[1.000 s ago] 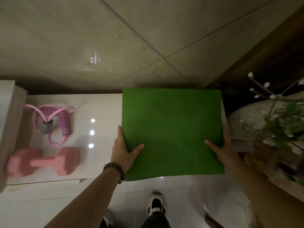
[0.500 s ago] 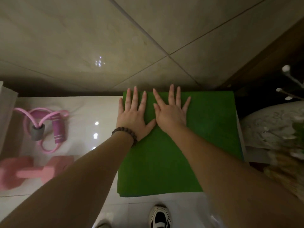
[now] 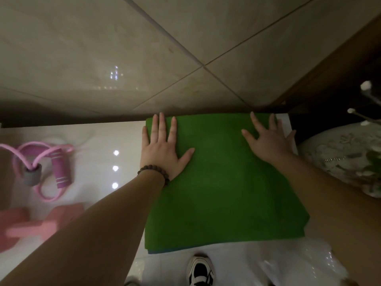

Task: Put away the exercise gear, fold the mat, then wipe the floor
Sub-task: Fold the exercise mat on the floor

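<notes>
**Folded mat pressed flat on white surface**

The folded green mat lies flat on the glossy white surface, its far edge at the surface's back edge. The left hand rests palm-down on the far left corner, fingers straight and spread, gripping nothing. The right hand rests palm-down on the far right corner, fingers likewise spread. To the left, well apart from the mat, lie a pink resistance band and a pink dumbbell. A shoe shows below.
</notes>
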The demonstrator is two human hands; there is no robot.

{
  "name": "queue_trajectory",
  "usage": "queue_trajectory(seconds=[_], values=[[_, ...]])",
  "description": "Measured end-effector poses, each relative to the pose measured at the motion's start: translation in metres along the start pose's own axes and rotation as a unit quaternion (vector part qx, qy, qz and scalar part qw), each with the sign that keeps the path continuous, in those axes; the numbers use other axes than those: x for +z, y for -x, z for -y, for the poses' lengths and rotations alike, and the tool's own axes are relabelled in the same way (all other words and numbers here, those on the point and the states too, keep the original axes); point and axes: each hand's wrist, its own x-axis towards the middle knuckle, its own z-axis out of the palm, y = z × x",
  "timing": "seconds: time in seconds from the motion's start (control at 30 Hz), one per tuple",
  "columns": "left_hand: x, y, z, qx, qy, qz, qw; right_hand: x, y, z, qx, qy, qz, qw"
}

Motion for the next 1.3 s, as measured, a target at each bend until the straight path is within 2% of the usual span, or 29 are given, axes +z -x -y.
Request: queue_trajectory(seconds=[0.1,0.17,0.23,0.27,0.37,0.43,0.53,0.63,0.77,0.87,0.93,1.1,1.3], values=[[-0.020,0.011,0.003,0.010,0.071,0.005,0.997,-0.003,0.003,-0.005,0.009,-0.008,-0.003,1.000],[-0.034,0.041,0.003,0.011,0.120,-0.048,0.992,-0.001,0.025,0.001,-0.009,-0.017,-0.101,0.995],[-0.035,0.089,-0.002,0.018,0.126,-0.083,0.988,0.005,0.063,0.019,-0.082,-0.036,-0.218,0.972],[-0.027,0.113,-0.005,0.026,0.125,-0.078,0.989,0.011,0.085,0.031,-0.130,-0.035,-0.247,0.960],[0.010,0.153,-0.008,0.035,0.093,-0.015,0.995,0.051,0.146,0.064,-0.256,-0.013,-0.222,0.941],[0.028,0.154,-0.010,0.020,0.073,0.012,0.997,0.087,0.163,0.071,-0.279,0.027,-0.170,0.945],[0.040,0.147,-0.015,0.005,0.052,0.018,0.998,0.116,0.161,0.069,-0.241,0.057,-0.095,0.964],[0.043,0.147,-0.015,0.008,0.050,0.014,0.999,0.114,0.159,0.060,-0.224,0.054,-0.096,0.968],[0.044,0.145,-0.014,0.003,0.055,0.014,0.998,0.098,0.155,-0.007,-0.053,-0.008,-0.168,0.984],[0.045,0.145,-0.013,0.008,0.062,0.015,0.998,0.102,0.148,-0.055,0.039,-0.028,-0.127,0.991],[0.046,0.146,-0.011,0.015,0.070,0.013,0.997,0.112,0.142,-0.062,0.043,-0.049,-0.087,0.994],[0.045,0.146,-0.010,0.017,0.082,0.013,0.996,0.118,0.137,-0.063,0.033,-0.066,-0.083,0.994],[0.022,0.146,-0.007,0.009,0.107,0.081,0.991,0.090,0.138,-0.062,0.042,-0.003,0.011,0.999]])
